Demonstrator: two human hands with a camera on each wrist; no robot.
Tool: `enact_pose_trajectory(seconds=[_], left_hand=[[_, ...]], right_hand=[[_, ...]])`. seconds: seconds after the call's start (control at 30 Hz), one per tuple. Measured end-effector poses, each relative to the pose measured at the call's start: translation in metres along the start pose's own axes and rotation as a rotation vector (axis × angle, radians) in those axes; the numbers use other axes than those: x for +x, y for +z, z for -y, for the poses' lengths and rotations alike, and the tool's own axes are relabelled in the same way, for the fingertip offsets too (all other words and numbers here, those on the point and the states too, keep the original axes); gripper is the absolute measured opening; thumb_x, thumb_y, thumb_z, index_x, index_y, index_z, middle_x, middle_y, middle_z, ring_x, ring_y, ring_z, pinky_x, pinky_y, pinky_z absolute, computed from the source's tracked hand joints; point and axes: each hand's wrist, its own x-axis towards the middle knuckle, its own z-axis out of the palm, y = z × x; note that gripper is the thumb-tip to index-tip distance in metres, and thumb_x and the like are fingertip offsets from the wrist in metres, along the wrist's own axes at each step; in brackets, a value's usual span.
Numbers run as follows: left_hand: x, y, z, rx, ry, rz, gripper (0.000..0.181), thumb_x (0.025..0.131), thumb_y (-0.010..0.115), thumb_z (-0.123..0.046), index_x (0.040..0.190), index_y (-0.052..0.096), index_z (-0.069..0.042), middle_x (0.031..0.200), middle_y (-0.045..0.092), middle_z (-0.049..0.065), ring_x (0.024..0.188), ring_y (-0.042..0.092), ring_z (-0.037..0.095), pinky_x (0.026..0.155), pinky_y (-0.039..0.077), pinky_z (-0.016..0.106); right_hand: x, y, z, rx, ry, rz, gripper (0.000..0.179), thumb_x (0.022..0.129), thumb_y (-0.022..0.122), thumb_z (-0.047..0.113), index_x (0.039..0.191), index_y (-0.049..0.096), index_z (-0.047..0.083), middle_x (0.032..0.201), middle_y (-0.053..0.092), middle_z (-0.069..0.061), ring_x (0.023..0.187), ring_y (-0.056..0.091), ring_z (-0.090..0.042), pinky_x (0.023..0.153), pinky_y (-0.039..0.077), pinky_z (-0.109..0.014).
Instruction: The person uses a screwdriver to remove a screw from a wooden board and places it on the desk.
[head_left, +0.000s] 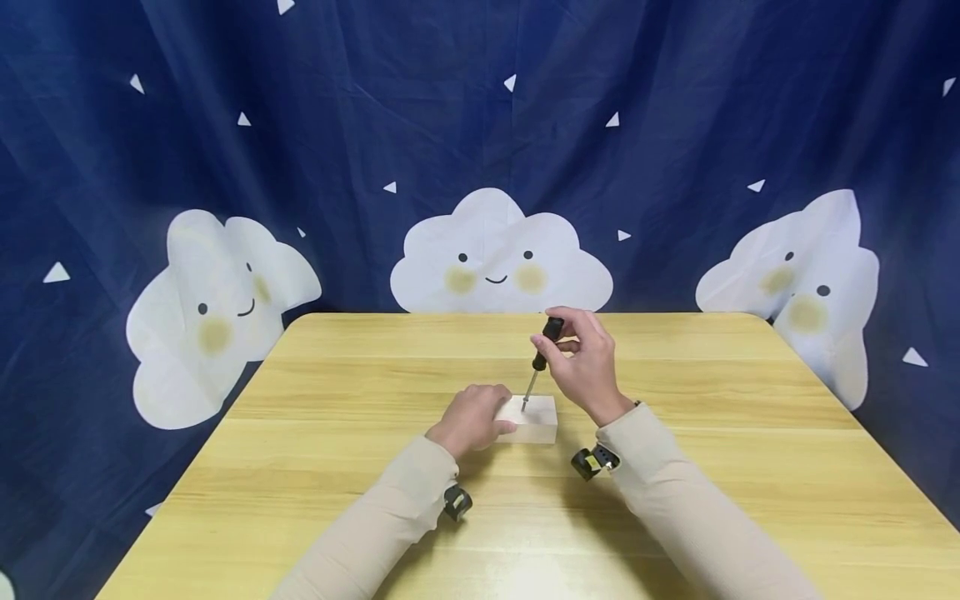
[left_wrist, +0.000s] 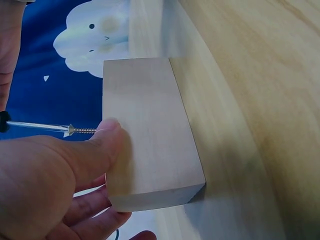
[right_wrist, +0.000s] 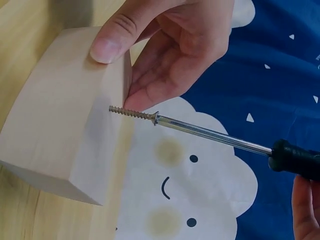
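A pale wooden block (head_left: pixel 536 429) lies on the table. My left hand (head_left: pixel 471 417) grips its left end, thumb on the near side and fingers at the far side. In my right hand (head_left: pixel 588 358) is a screwdriver (head_left: pixel 541 360) with a black handle, held above the block and tilted a little to the right. The screwdriver's tip meets the head of a screw (right_wrist: pixel 132 114), whose point is at the block's top face. Most of the screw's thread shows outside the wood. In the left wrist view, the left thumb (left_wrist: pixel 102 145) overlaps the screw's lower end.
The light wood-grain table (head_left: pixel 337 467) extends around the block on all sides. Behind it hangs a dark blue curtain (head_left: pixel 450 100) with white clouds and triangles. Black wrist cameras (head_left: pixel 457 502) are strapped beneath both beige sleeves (head_left: pixel 375 525), close over the table.
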Motion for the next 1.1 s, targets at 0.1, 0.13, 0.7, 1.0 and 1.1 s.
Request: enact_pose_trajectory(seconds=[0.1,0.13,0.7,1.0,1.1], left_hand=[[0.0,0.0,0.0,0.006,-0.004,0.004,0.046,0.084,0.077,-0.028,0.12,0.064,-0.004,0.114,0.068,0.01,0.103,0.063,0.028,0.092,0.049,0.04],[0.0,0.0,0.0,0.008,-0.004,0.004,0.045,0.083,0.077,-0.028,0.12,0.064,-0.005,0.113,0.068,0.01,0.101,0.063,0.027,0.09,0.05,0.04],[0.0,0.003,-0.003,0.005,-0.001,0.006,0.045,0.084,0.077,-0.028,0.12,0.064,-0.004,0.113,0.068,0.01,0.101,0.063,0.027,0.09,0.051,0.04],[0.0,0.001,-0.002,0.019,0.007,0.001,0.044,0.083,0.077,-0.027,0.118,0.064,-0.004,0.108,0.069,0.009,0.094,0.064,0.025,0.084,0.052,0.037],[-0.001,0.0,-0.002,0.021,0.021,-0.007,0.044,0.083,0.077,-0.027,0.118,0.064,-0.004,0.109,0.069,0.01,0.097,0.064,0.027,0.087,0.052,0.039]], right_hand=[[-0.001,-0.002,-0.006,0.04,0.0,0.044,0.038,0.076,0.076,-0.012,0.111,0.061,-0.006,0.092,0.061,-0.019,0.075,0.066,-0.03,0.059,0.059,-0.034],[-0.002,-0.002,-0.008,0.05,0.0,0.059,0.037,0.078,0.074,-0.011,0.112,0.061,-0.005,0.093,0.062,-0.019,0.077,0.067,-0.029,0.061,0.059,-0.034],[-0.003,-0.003,-0.006,0.037,0.055,0.05,0.042,0.074,0.077,-0.013,0.112,0.06,-0.006,0.093,0.057,-0.021,0.075,0.063,-0.034,0.058,0.059,-0.037],[-0.006,-0.005,-0.011,0.015,0.017,0.1,0.043,0.082,0.072,-0.006,0.121,0.054,-0.004,0.093,0.061,-0.018,0.08,0.065,-0.029,0.061,0.059,-0.035],[-0.009,-0.003,-0.012,-0.012,0.008,0.079,0.048,0.079,0.077,0.001,0.121,0.055,-0.002,0.093,0.058,-0.017,0.078,0.063,-0.027,0.057,0.059,-0.032]])
